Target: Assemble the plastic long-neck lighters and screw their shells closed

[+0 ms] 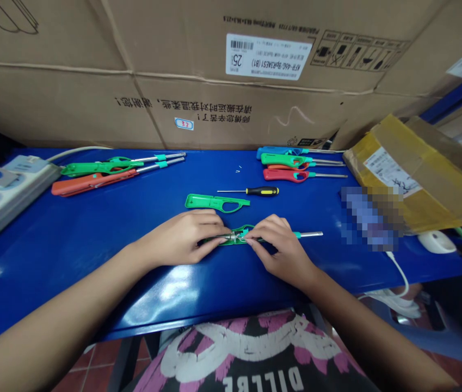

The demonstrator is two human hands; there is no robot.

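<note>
A green long-necked gas lighter (251,228) lies opened up on the blue table, its metal tube pointing right and its inner parts showing between my hands. My left hand (198,234) is closed at its handle end, thumb and fingers pinching near a small metal part. At the teal trigger area, the fingertips of my right hand (279,245) are pinched together on the lighter; the exact piece between them is too small to make out. Just beyond lies the loose green half shell (206,202), and behind that a black-and-yellow screwdriver (262,191).
Green (100,166) and orange (92,184) lighters lie at left by a white power strip (6,185). Several more lighters (288,174) lie at back right, near a taped carton (410,174) and a blurred phone-like object (371,218). A large cardboard box (198,87) stands behind.
</note>
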